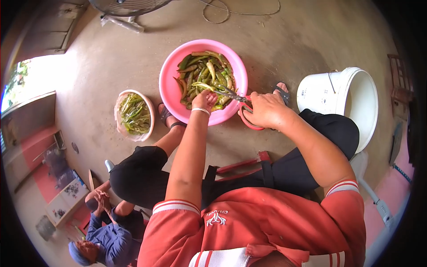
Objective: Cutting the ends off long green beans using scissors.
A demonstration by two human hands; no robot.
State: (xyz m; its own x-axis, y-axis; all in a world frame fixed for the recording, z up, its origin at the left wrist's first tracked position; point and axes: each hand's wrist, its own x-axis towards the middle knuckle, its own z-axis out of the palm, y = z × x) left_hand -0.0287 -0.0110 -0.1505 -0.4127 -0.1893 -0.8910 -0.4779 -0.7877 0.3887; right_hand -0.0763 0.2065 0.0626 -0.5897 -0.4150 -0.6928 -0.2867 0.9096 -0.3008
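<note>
A pink plastic basin (169, 96) on the floor holds many long green peppers (196, 71). Over its near side, my left hand (204, 100) has its fingertips at a light green pepper (202, 85) and appears to hold it. My right hand (268, 108) grips scissors with red handles (247, 116), the parted blades reaching over the basin close to my left fingers. To the left stands a small lined bucket (151, 111) filled with thin green strips or trimmings (134, 113); their exact kind is unclear.
A large white plastic bucket (317, 90) lies tipped on its side at the right. A fan (130, 6) stands at the top left, and a cable (217, 16) loops over the floor. Another person in blue (110, 242) sits at lower left. A red frame (240, 163) shows below my legs.
</note>
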